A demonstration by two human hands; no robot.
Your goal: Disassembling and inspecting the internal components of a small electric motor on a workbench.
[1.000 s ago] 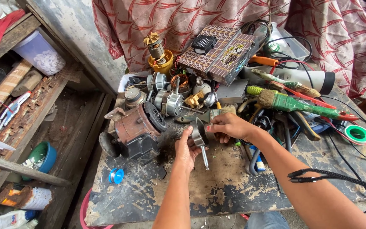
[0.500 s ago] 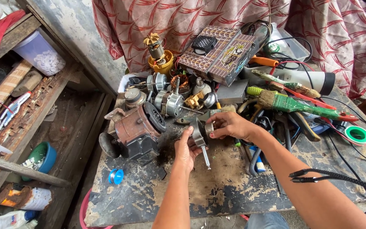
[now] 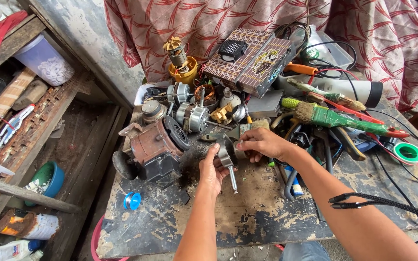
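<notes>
We hold a small grey metal motor part with a ring-shaped head and a thin steel shaft over the middle of the worn, paint-flaked wooden desk. Our left hand is curled around it from six o'clock; our right hand pinches its ring from three o'clock. At nine o'clock of it, just beside, stands a rusty brown motor housing. At two o'clock lies a green-handled paintbrush.
</notes>
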